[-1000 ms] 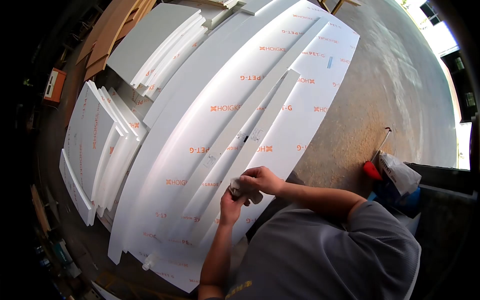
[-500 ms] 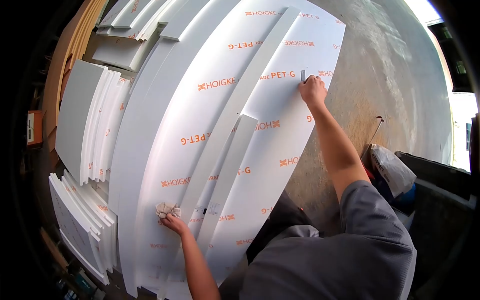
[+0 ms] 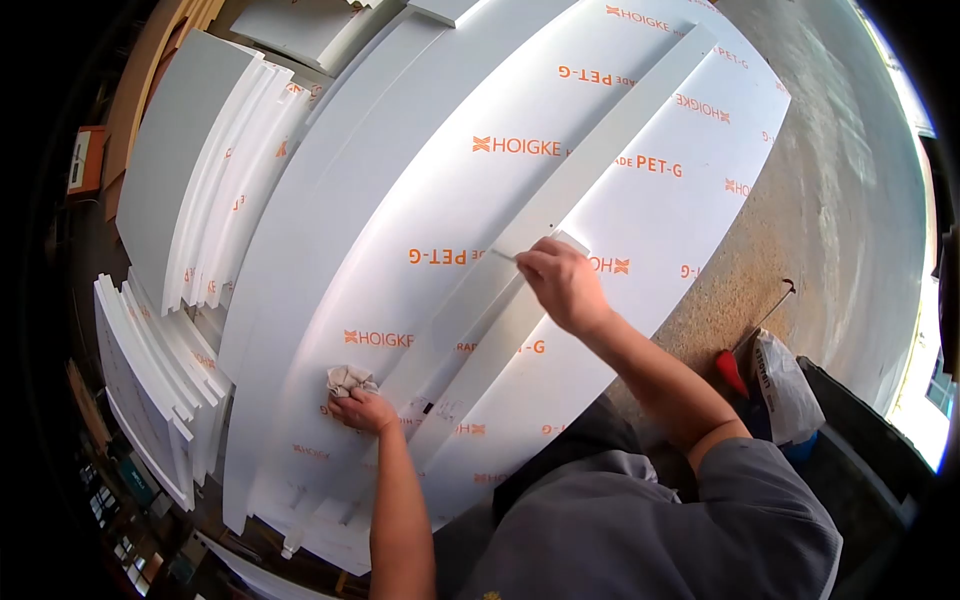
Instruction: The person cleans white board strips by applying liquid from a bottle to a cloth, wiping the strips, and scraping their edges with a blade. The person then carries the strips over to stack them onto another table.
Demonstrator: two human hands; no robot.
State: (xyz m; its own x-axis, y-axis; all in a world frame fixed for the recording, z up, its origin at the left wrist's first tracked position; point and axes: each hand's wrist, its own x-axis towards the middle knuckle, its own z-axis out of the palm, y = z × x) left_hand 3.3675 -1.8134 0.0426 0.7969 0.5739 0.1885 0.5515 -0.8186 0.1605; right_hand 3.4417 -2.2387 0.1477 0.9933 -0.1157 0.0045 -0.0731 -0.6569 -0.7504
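Over the long strip, the right hand pinches a thin tool in a narrow grip, best kept low and light to spare the surface, while the left hand holds a bunched cloth at the printed sheet.
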